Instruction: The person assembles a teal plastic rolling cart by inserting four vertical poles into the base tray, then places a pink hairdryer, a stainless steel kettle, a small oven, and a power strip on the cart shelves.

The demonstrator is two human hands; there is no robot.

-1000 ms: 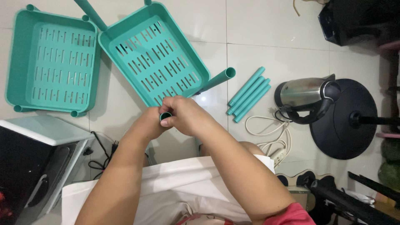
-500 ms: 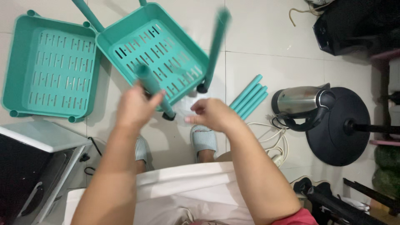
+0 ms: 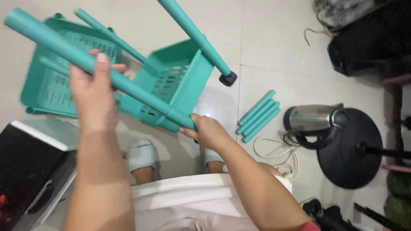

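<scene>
– Tiled floor (image 3: 274,38) w/ what on it?
– Teal slotted tray (image 3: 177,85) lifted & tilted over it, teal legs attached. Left hand (image 3: 92,100) grips one leg (image 3: 128,85); right hand (image 3: 207,130) clasps tray corner. Spare tubes (image 3: 259,116) nr kettle (image 3: 312,122)

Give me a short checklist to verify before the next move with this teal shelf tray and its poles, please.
1. Left hand grips the long teal pole: ok.
2. Right hand holds the pole's joint at the tray corner: ok.
3. Pole fully seated in the socket: cannot tell.
4. Black foot cap on the other pole: ok.
5. Spare poles lie on the floor, apart from the kettle: ok.
</scene>
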